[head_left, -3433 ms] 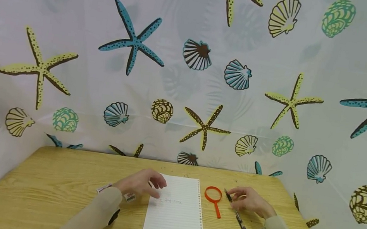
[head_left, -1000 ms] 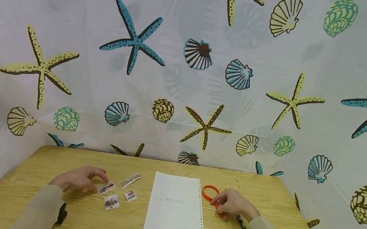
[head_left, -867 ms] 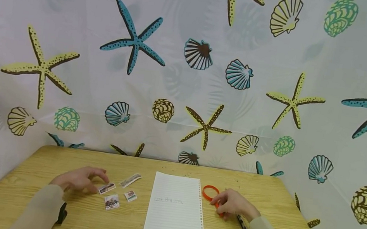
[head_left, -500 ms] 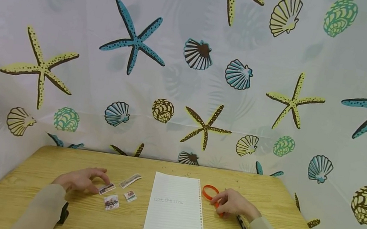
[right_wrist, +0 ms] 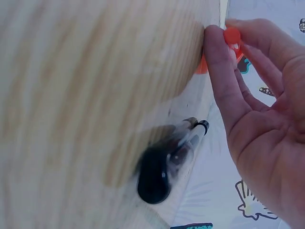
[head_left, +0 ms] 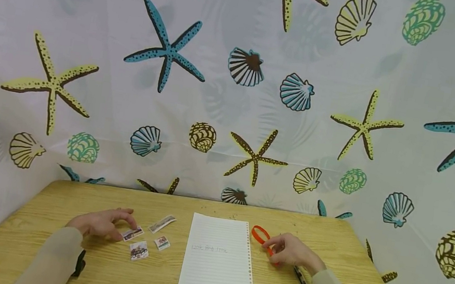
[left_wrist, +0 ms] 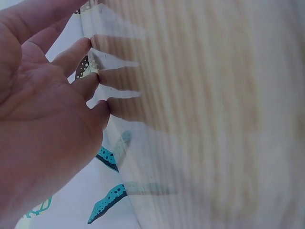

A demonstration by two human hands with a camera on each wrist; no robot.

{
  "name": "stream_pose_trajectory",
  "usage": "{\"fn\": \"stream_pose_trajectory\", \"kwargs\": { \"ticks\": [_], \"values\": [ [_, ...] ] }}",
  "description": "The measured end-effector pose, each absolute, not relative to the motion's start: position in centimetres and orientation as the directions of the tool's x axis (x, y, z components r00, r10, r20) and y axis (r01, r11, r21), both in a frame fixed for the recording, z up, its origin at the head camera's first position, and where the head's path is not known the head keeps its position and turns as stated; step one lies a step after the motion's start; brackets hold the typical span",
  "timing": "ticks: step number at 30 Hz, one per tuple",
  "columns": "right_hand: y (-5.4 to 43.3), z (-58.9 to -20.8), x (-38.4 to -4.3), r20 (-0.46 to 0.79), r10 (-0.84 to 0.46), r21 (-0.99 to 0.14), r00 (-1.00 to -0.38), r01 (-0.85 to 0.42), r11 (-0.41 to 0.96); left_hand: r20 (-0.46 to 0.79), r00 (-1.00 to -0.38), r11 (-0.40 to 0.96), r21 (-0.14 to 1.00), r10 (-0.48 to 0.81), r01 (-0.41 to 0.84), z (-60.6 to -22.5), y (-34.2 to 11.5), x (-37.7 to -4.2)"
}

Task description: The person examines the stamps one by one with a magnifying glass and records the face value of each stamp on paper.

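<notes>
My right hand (head_left: 292,253) pinches the handle of a red-orange magnifying glass (head_left: 257,232), whose ring tilts up beside the lined sheet. In the right wrist view, thumb and fingers close around the orange handle end (right_wrist: 232,36). My left hand (head_left: 100,222) rests at the left with its fingers loosely bent, thumb and index finger right at the edge of a small picture cutout (head_left: 134,233). In the left wrist view, the other fingertips (left_wrist: 103,109) come down at the tabletop, while the cutout is out of sight there.
A lined sheet (head_left: 215,276) with faint handwriting lies mid-table. Left of it lie a long cutout (head_left: 161,224), a small one (head_left: 162,243) and a square one (head_left: 139,250). A black-ended pen (right_wrist: 155,179) lies below my right hand. A shell-patterned curtain (head_left: 231,113) surrounds the table.
My left hand has moved left from over the sheet to the cutouts. My right hand has gone from above the pens to the magnifying glass, gripped it and just now tilted it up.
</notes>
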State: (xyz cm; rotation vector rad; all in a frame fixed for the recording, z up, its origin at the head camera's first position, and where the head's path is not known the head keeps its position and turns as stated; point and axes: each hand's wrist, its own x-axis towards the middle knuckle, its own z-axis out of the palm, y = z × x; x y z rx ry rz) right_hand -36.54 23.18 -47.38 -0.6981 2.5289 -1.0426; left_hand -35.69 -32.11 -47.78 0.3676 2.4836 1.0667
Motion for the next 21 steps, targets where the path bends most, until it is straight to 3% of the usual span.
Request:
{"fn": "stream_pose_trajectory", "kwargs": {
  "ticks": [21],
  "values": [
    [22.49,-47.61,-36.94,-0.044,-0.583,-0.722,-0.811,-0.378,0.58,-0.267,-0.882,0.663,0.746,0.387,0.065,-47.92,-32.27,-35.48]
  ]
}}
